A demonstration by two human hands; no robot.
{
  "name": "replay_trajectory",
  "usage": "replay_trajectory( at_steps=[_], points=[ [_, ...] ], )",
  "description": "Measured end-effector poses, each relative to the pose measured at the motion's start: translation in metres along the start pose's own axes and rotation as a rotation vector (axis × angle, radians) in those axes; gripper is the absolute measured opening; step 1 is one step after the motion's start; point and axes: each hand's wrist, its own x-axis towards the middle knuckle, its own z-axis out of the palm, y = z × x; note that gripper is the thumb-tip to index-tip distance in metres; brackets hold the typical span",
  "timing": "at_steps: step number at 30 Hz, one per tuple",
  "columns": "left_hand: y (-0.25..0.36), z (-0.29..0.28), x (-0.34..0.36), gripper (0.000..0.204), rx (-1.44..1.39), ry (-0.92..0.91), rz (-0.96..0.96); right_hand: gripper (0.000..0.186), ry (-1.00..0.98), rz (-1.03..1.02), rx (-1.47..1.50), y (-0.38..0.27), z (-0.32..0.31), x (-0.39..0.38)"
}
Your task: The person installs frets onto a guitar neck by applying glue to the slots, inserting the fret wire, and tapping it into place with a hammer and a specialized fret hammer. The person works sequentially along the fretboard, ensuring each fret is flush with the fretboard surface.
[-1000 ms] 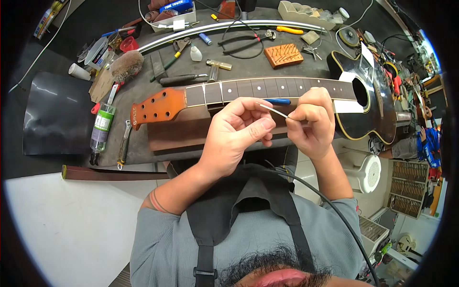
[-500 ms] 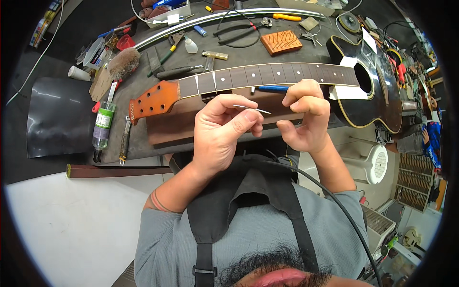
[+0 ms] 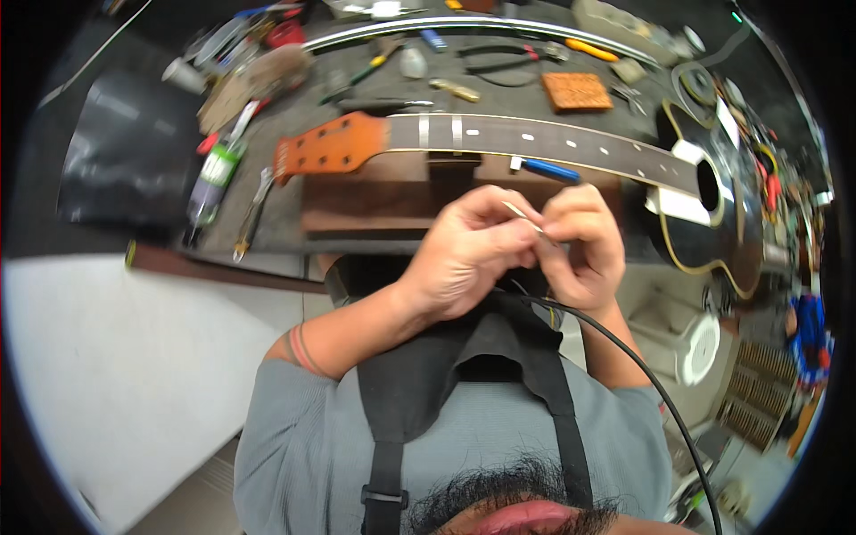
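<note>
Between my hands is a short, thin silvery strip, apparently a piece of fret wire (image 3: 514,210). My left hand (image 3: 455,259) pinches it between thumb and fingers. My right hand (image 3: 590,241) has its fingers closed at the other end, touching the left fingertips; the strip's tip is hidden there. Both hands are in front of the bench edge, nearer me than an acoustic guitar. Its fretboard (image 3: 571,141) has pale dot inlays and runs from an orange headstock (image 3: 334,147) to a black body (image 3: 691,236). The picture is blurred by motion.
Under the neck lies a brown board (image 3: 357,198); a blue-handled tool (image 3: 548,169) is beside the neck. Behind are an orange block (image 3: 578,92), pincers (image 3: 504,58) and a small bottle (image 3: 412,62). A spray bottle (image 3: 214,178) and a wrench (image 3: 254,214) lie left.
My right hand has come in from apart, its fingers closing onto the strip's end beside my left fingers. The view has shifted, so the bench and guitar appear farther right.
</note>
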Motion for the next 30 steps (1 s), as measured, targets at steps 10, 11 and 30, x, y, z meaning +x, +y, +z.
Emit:
replay_trajectory(
  at_steps=[10,11,30],
  points=[
    [0.048,-0.018,-0.043,0.008,0.808,0.031,0.264,0.023,0.057,0.053,0.316,-0.007,0.016,0.000],
    [0.070,-0.030,-0.052,0.008,1.093,0.114,0.518,0.021,0.036,0.058,0.308,-0.007,0.014,0.003],
    [0.181,-0.205,-0.116,0.023,2.512,1.033,0.365,0.010,-0.060,0.752,0.208,-0.016,0.033,-0.002]
  ],
)
